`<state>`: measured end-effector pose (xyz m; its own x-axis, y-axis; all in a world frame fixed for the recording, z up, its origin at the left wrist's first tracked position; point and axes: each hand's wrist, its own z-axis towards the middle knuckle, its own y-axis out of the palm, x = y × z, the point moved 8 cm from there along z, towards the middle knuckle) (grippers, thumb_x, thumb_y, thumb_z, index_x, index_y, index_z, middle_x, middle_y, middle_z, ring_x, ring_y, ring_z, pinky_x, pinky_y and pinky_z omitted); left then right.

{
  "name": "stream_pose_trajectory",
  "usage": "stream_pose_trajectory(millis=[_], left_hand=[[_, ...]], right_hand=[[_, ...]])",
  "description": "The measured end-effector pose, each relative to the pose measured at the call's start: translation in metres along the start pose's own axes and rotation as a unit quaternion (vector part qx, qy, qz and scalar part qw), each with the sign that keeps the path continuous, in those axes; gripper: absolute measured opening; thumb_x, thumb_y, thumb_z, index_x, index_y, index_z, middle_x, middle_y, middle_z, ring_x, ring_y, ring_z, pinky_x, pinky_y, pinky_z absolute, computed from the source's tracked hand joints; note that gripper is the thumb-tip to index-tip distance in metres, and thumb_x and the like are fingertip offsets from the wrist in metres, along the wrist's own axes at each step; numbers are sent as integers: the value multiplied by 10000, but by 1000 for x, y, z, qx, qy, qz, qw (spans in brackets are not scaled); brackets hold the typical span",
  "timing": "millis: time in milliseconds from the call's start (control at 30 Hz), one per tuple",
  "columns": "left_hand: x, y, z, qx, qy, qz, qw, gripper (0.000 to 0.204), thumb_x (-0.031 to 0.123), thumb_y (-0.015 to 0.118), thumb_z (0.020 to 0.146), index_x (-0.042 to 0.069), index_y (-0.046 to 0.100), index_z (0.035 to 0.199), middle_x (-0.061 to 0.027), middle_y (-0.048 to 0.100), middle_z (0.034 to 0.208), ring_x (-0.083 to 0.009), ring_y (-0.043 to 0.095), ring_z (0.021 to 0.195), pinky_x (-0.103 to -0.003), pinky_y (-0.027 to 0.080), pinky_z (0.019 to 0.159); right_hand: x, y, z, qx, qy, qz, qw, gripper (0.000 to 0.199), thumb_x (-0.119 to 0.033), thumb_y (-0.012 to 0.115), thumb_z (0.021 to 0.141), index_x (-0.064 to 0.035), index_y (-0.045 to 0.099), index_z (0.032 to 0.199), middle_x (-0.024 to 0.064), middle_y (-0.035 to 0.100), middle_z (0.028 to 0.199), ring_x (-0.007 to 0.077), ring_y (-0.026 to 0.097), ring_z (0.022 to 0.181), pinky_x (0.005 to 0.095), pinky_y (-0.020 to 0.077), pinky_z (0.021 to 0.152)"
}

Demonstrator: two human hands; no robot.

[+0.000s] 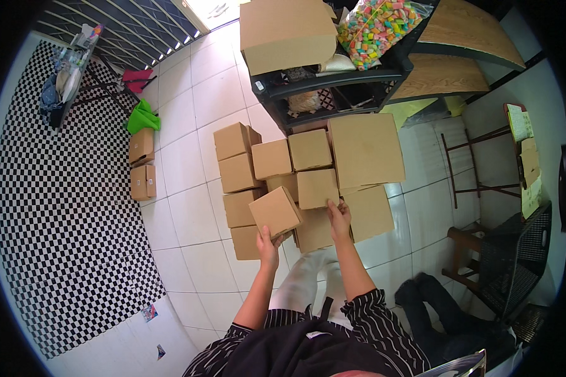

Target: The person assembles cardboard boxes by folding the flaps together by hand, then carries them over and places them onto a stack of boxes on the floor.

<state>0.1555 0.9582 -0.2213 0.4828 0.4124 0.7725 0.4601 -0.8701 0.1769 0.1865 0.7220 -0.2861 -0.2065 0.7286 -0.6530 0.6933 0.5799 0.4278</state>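
Observation:
In my left hand (269,249) is a small brown cardboard box (275,211), tilted, with the thumb on its near side and fingers underneath. My right hand (339,220) has its fingers closed at the near right corner of another cardboard box (317,188) on the pile. Around both hands several more brown boxes are stacked. A column of boxes (242,208) runs along the left, two boxes (272,159) sit at the far middle, and a large flat box (366,149) lies at the right. Part of the pile is hidden under the held box.
Behind the pile stands a black shelf (333,81) bearing an open carton (287,38) and a bag of colourful pieces (383,31). Two small boxes (143,164) and a green bag (143,117) are on the tiled floor at left. A dark crate (516,264) stands at right beside a wooden stool (465,251).

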Motion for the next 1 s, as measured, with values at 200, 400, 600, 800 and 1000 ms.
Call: stream_pose_trajectory(millis=[200, 400, 600, 800, 1000], left_hand=[[0, -3, 1, -3, 1, 32, 999, 460, 419, 440, 844, 85, 362, 1150, -62, 416, 1118, -187, 432, 1008, -341, 419, 795], [-5, 7, 17, -5, -4, 40, 999, 444, 417, 465, 834, 94, 381, 1128, -46, 428, 1101, -162, 424, 1001, -306, 408, 780], [-28, -7, 39, 55, -19, -15, 998, 393, 358, 543, 803, 94, 402, 1057, -16, 445, 1056, -144, 428, 968, -318, 380, 801], [-33, 3, 46, 38, -42, -101, 993, 358, 245, 569, 799, 101, 394, 1076, -10, 464, 1059, -126, 433, 980, -321, 360, 821], [-43, 12, 52, 45, -73, -221, 972, 321, 97, 553, 798, 99, 401, 1081, -26, 463, 1082, -149, 433, 1014, -348, 373, 859]], right_hand=[[4, -1, 13, 25, -25, -13, 999, 418, -81, 659, 718, -22, 404, 1044, 12, 451, 878, 70, 460, 735, 192, 386, 597], [5, -13, 11, 59, -17, -49, 997, 331, -199, 636, 746, -45, 445, 969, -6, 467, 791, 72, 454, 706, 190, 384, 572], [34, 17, -47, 26, 102, -125, 987, 273, -255, 614, 761, -74, 472, 909, 3, 504, 818, 93, 481, 724, 227, 418, 583], [55, 35, -56, -15, 125, -119, 985, 329, -231, 625, 752, -37, 461, 962, 38, 517, 877, 119, 501, 808, 262, 440, 633], [46, 22, -46, 34, 109, -99, 988, 351, -202, 624, 752, -43, 429, 997, 43, 494, 877, 124, 505, 764, 254, 439, 622]])
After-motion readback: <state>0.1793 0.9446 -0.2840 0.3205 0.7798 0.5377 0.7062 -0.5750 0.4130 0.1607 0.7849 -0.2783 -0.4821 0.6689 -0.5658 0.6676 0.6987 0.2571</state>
